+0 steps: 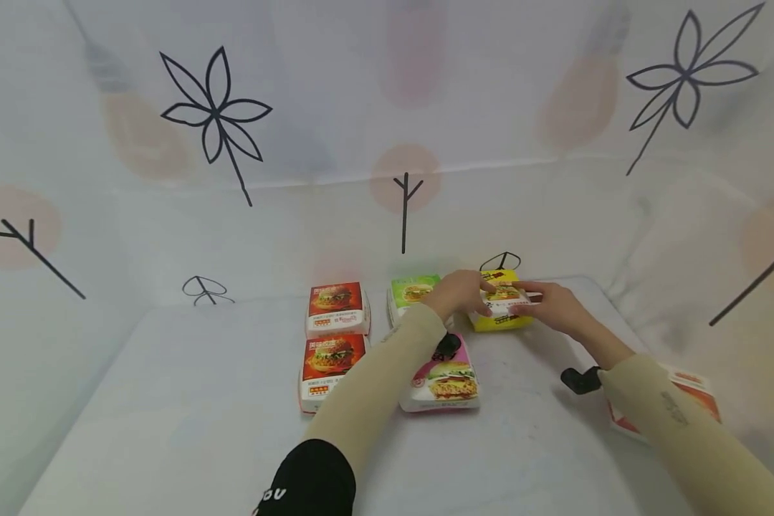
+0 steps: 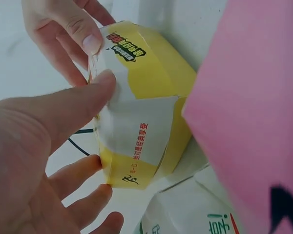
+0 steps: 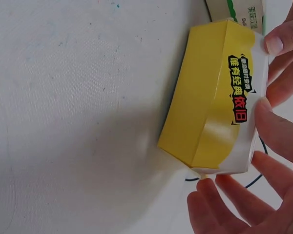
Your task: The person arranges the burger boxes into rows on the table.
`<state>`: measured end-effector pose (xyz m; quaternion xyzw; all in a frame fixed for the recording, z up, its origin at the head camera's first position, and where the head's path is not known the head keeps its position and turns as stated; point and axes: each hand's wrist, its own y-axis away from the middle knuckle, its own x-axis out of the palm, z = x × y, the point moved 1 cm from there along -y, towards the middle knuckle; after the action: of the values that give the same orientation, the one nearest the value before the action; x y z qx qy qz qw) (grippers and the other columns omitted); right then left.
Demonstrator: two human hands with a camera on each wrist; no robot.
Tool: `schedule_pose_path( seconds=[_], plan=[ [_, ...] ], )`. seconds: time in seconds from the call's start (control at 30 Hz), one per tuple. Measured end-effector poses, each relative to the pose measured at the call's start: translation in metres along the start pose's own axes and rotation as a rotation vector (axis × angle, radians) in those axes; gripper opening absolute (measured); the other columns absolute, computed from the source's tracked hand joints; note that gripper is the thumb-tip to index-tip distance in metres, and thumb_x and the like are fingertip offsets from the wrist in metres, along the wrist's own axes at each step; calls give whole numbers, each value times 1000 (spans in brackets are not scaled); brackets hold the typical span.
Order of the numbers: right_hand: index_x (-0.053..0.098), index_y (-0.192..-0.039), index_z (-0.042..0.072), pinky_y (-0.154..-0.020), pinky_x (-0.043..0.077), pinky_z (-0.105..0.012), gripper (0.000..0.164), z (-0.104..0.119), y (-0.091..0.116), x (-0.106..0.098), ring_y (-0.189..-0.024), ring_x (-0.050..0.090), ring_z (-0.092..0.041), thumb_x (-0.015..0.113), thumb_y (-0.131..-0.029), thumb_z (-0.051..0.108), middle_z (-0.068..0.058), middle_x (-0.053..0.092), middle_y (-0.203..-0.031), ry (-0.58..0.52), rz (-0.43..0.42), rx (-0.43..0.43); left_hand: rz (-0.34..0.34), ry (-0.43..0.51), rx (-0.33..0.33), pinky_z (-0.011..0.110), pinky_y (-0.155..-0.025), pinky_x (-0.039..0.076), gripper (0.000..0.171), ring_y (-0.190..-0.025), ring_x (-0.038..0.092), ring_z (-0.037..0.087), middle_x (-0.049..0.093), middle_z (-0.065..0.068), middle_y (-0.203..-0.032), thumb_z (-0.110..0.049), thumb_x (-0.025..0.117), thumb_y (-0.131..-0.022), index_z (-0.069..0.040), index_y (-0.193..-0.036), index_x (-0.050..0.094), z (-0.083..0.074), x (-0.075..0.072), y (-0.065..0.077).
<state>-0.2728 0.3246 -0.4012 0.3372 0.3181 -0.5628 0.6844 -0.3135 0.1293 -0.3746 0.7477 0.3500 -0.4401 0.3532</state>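
Observation:
A yellow and white burger box [image 1: 499, 322] is at the back of the table, with a hand at either side. My left hand [image 1: 461, 292] holds its left part, the thumb on the top face and the fingers along the far side in the left wrist view. From the right, my right hand [image 1: 555, 308] grips the same box; its thumb [image 3: 273, 129] lies at the top edge and the fingers curl round the end. The box's lid looks closed. Just left of it, a green and white burger box [image 1: 416, 287] is partly covered by my left hand.
Two red and white burger boxes [image 1: 332, 358] stand in a column at the left. A pink burger box [image 1: 448, 390] lies nearer, partly under my left forearm. Another red and white box [image 1: 693, 381] sits beneath my right sleeve. A patterned cloth [image 1: 297, 236] hangs behind the table.

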Motion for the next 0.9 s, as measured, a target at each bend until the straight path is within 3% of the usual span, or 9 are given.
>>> schedule_pose_path(
  seconds=[0.13,0.27,0.4,0.53,0.7,0.9],
  plan=[
    [44,-146,-3,-89,51,-57,75,3,2,-5,-122,52,-51,71,-92,42,-36,48,-138,27,7,-8,-11,-12,0,31,-101,44,50,-126,51,12,56,-14,-139,-37,78,-87,-38,-135,63,0,0,-1],
    [42,-148,0,-87,50,-61,74,8,15,-24,-122,49,-54,67,-94,44,-37,50,-135,71,17,-3,-13,-9,-3,30,-102,44,50,-127,51,11,56,-15,-139,-37,79,-86,-39,-133,63,0,2,-2],
    [40,-150,2,-88,47,-66,74,11,44,-54,-124,45,-56,64,-95,47,-37,50,-135,115,4,5,-12,6,2,30,-102,43,50,-126,52,10,57,-15,-138,-36,80,-86,-39,-133,64,0,3,-1],
    [39,-150,2,-85,43,-71,77,5,86,-82,-124,41,-59,63,-95,50,-36,51,-134,178,-21,18,-13,18,0,29,-101,44,50,-125,52,9,56,-16,-138,-36,80,-85,-40,-133,63,-1,3,2],
    [40,-146,-5,-82,34,-78,79,-26,138,-97,-119,34,-65,65,-94,49,-40,51,-129,251,-85,106,-25,17,-5,29,-100,44,50,-124,52,9,56,-16,-138,-36,80,-86,-40,-133,63,-2,2,4],
    [36,-143,-11,-79,39,-76,88,-79,171,-83,-112,32,-66,62,-93,57,-48,35,-130,265,-72,256,-22,-14,-8,29,-100,45,49,-125,52,10,55,-15,-139,-38,78,-87,-40,-133,63,-1,2,4]
  ],
)
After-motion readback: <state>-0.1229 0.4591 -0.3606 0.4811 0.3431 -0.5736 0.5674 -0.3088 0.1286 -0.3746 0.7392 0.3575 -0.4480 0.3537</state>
